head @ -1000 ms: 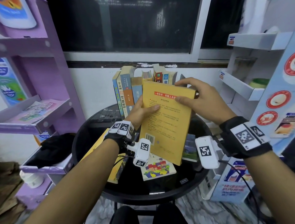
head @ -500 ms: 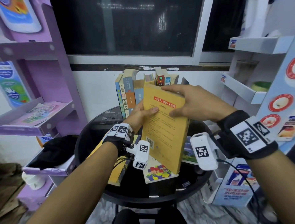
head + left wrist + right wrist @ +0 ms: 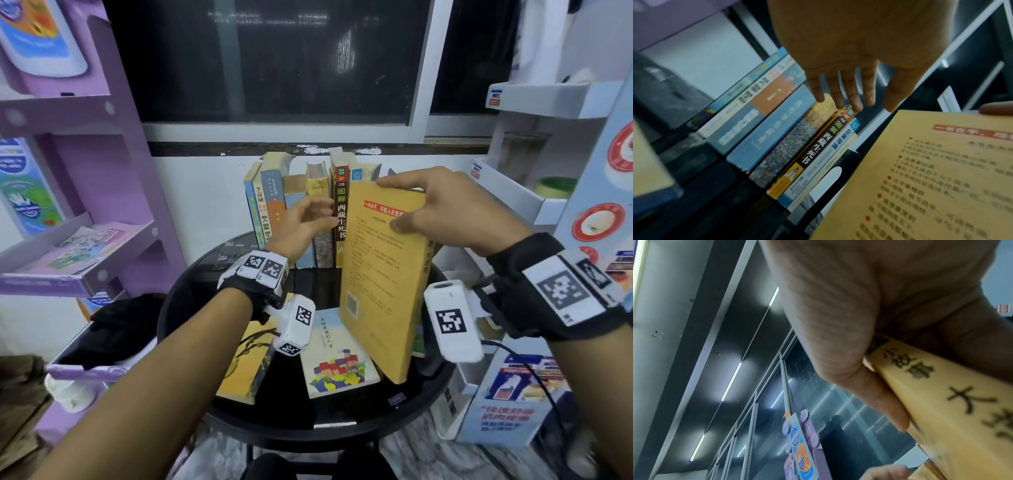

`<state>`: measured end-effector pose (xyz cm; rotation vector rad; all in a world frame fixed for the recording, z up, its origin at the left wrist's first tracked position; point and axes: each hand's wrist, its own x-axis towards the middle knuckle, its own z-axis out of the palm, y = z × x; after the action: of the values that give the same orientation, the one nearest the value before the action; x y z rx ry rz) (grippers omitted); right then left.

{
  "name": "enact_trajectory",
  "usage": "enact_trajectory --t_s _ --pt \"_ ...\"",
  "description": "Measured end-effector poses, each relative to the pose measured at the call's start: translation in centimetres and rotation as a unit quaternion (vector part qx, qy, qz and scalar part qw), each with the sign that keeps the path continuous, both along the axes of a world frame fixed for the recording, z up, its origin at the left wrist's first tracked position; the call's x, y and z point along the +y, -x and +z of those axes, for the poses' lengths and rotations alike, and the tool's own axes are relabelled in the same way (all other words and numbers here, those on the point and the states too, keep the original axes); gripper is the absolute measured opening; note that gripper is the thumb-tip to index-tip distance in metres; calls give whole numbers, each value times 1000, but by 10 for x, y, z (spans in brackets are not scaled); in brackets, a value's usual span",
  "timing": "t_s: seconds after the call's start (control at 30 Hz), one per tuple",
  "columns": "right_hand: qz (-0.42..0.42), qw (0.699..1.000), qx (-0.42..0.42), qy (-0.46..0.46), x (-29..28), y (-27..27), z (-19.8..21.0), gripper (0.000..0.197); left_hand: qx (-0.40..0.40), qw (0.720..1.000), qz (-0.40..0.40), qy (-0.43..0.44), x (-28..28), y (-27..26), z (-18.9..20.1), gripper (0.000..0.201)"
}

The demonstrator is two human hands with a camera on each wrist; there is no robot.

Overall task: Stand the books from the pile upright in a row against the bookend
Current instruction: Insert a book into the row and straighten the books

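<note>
Fingers of the right hand curl over the top edge of the yellow book, thumb pressed on its back cover; the grip shows again in the right wrist view, where the thumb lies along the spine edge. Book held upright, tilted slightly, its lower corner over the near right part of the round black table (contact with the tabletop cannot be told).

Left hand: holding nothing. In the head view the fingers look loosely curled; in the left wrist view they extend toward the tops of the standing books, fingertips at or just above the upper ends of the middle spines. Contact uncertain, that view being blurred.

Near on the table, flat: a small book with coloured houses on its cover, and left of it, partly under the left wrist, a yellow-covered book. Another flat book shows only as a sliver behind the held one.

Farther back: the row of standing books, spines toward the viewer, against the white wall below the dark window. Dark metal bookend stands just right of the last spine, seen best from the left wrist. Held book sits in front of and right of the row, not yet in it.

Left: purple shelf unit. Right: white display rack.
</note>
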<state>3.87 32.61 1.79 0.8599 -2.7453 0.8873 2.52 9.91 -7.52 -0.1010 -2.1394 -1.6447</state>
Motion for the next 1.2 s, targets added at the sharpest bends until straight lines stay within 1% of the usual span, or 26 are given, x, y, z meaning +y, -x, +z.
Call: enact_trajectory --t_s 0.1,0.17,0.2,0.23,0.3,0.33,0.37,0.4,0.47,0.7,1.0,1.1,1.2 --pt "-25 1000 3 -4 7 7 1 60 34 993 42 109 6 4 14 32" --pt "-38 999 8 -7 10 12 1 60 59 980 68 178 12 9 25 33" --pt "-44 999 13 -8 12 15 1 60 73 968 88 224 15 13 30 34" --pt "-50 999 18 -7 13 18 1 59 83 949 109 285 18 17 34 36" --pt "-62 998 27 -3 15 24 0 60 93 896 136 412 21 27 39 40" --pt "-68 997 30 -1 17 26 0 60 95 871 138 461 21 32 40 42" --pt "-74 997 31 2 18 30 0 60 94 853 136 495 22 38 41 44" --pt "-78 996 33 5 19 33 0 60 93 841 136 515 23 44 42 45" --pt "-83 996 36 10 20 40 -1 60 95 831 141 529 25 54 45 47" --pt "-106 993 54 27 17 68 -4 58 69 818 129 557 30 89 60 51" --pt "-101 989 91 49 -1 101 1 59 25 799 114 589 25 126 66 54" --pt "-104 988 101 46 -9 111 -1 58 2 799 110 591 21 137 64 56" --pt "-105 987 113 43 -17 120 -4 58 -16 801 106 588 16 143 60 52"
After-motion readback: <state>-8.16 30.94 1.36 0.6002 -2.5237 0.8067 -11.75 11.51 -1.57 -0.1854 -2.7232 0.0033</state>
